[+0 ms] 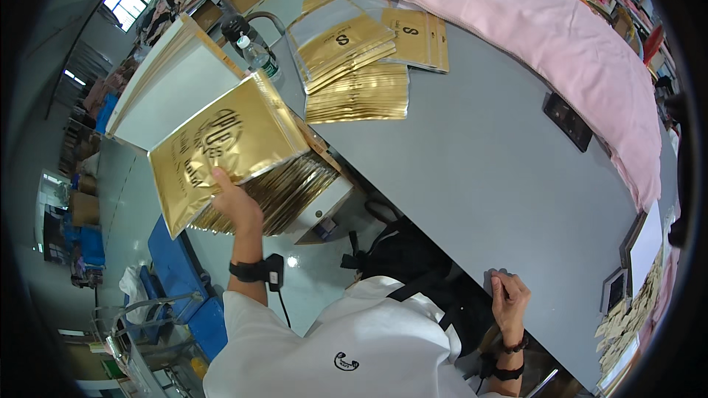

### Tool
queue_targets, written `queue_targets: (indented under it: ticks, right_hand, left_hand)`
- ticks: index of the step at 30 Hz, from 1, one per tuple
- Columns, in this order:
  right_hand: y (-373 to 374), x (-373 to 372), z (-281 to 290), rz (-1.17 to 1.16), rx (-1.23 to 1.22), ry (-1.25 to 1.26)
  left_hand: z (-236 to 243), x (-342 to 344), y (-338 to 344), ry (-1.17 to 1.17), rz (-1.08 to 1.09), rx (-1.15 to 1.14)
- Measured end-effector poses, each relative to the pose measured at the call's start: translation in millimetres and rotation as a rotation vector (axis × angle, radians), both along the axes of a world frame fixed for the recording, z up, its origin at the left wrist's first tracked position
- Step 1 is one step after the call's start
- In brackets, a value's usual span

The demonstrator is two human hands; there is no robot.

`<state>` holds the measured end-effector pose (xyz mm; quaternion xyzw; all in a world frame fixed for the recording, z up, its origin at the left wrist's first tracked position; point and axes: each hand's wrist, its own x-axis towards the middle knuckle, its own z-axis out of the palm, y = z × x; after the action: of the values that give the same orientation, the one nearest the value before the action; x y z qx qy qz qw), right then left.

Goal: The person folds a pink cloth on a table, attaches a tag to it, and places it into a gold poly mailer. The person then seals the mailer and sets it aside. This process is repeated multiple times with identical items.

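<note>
My left hand [238, 203] grips gold printed plastic packages [221, 140], held tilted at the left of the table. Beneath them many more gold packages [284, 195] lie packed in a white box [324, 214] beside the table. My right hand [507, 298] rests at the table's front edge with its fingers curled and nothing visible in them. At the back of the grey table [479, 162] are fanned gold packages [358, 92] and clear-topped gold packages [343, 40].
A water bottle [258, 59] stands behind the box. A pink fabric roll [531, 15] runs along the table's far side, beside a black phone [566, 121]. Small devices [616, 289] and paper pieces lie at right. A blue chair [184, 280] stands lower left.
</note>
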<state>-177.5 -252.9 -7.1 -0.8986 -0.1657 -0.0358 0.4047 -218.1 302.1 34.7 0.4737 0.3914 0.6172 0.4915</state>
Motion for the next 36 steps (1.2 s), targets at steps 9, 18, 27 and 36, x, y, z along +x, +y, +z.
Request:
queue_targets:
  ticks: [9,18,27,36]
  right_hand:
    - [-8,2,13,0.033,-0.013,0.045]
    - [-35,99,38,-0.150,-0.116,-0.012]
    - [-118,312,42,-0.539,-0.315,-0.399]
    - [-188,389,15,-0.616,-0.690,-0.539]
  left_hand:
    - [15,-56,79,0.298,-0.500,-0.490]
    - [-11,16,-25,0.456,-0.667,-0.274]
    - [-9,174,-147,0.486,-1.235,-0.034]
    - [17,257,-232,0.573,-1.581,0.244]
